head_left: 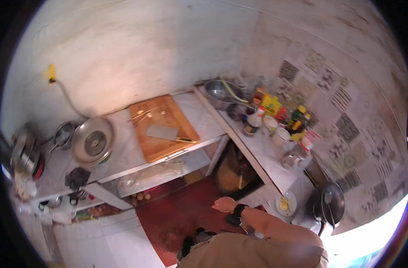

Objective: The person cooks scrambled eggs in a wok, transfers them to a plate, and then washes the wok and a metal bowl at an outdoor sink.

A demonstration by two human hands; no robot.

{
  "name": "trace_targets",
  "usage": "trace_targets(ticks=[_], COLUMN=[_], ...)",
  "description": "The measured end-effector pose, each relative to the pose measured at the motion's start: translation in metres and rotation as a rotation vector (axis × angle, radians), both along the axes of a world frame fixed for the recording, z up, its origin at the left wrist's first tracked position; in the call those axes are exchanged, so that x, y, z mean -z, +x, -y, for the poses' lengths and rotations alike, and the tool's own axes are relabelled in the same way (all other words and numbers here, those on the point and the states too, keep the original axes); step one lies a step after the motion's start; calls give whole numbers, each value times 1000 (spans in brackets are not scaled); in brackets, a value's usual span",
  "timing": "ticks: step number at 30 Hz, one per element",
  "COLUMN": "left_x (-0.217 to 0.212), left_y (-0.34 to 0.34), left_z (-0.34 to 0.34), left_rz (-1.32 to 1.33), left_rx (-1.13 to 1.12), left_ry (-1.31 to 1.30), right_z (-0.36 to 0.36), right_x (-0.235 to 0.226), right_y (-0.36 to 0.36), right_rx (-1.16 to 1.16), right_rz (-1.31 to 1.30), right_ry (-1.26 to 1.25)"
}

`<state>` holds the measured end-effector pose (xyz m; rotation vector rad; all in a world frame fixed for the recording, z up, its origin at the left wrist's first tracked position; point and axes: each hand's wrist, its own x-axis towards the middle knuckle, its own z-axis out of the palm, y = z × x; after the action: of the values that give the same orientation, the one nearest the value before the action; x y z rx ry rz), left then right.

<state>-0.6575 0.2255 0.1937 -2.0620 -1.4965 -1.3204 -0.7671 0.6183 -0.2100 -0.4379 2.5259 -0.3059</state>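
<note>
My right hand reaches in from the lower right over the red floor mat, with a black watch on its wrist. Its fingers look loosely curled, and no object shows in them. It touches no counter; the nearest is the right-hand counter, where a white plate holds yellow pieces of food. My left hand is out of sight. Ahead to the left, a cleaver lies flat on a wooden cutting board, with small pale pieces beyond its blade.
A metal basin and a lidded pot stand left of the board. Bottles and a metal bowl crowd the right counter's far part. Near its right end is a dark pan. A red mat covers the floor.
</note>
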Motion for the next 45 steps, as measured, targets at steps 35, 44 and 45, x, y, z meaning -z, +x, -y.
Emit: trace_targets(ticks=[35, 44, 45], left_x=[286, 302, 303], left_y=[155, 20, 7], left_z=[383, 474, 484], left_rz=[1243, 1521, 1541], left_rx=[-2094, -1770, -1761], left_ry=[914, 672, 636], right_z=[649, 732, 731], right_x=[-44, -54, -50], right_y=[-126, -215, -222], right_rx=[-39, 551, 567], right_rz=[452, 713, 679], right_ry=[-964, -1200, -1197])
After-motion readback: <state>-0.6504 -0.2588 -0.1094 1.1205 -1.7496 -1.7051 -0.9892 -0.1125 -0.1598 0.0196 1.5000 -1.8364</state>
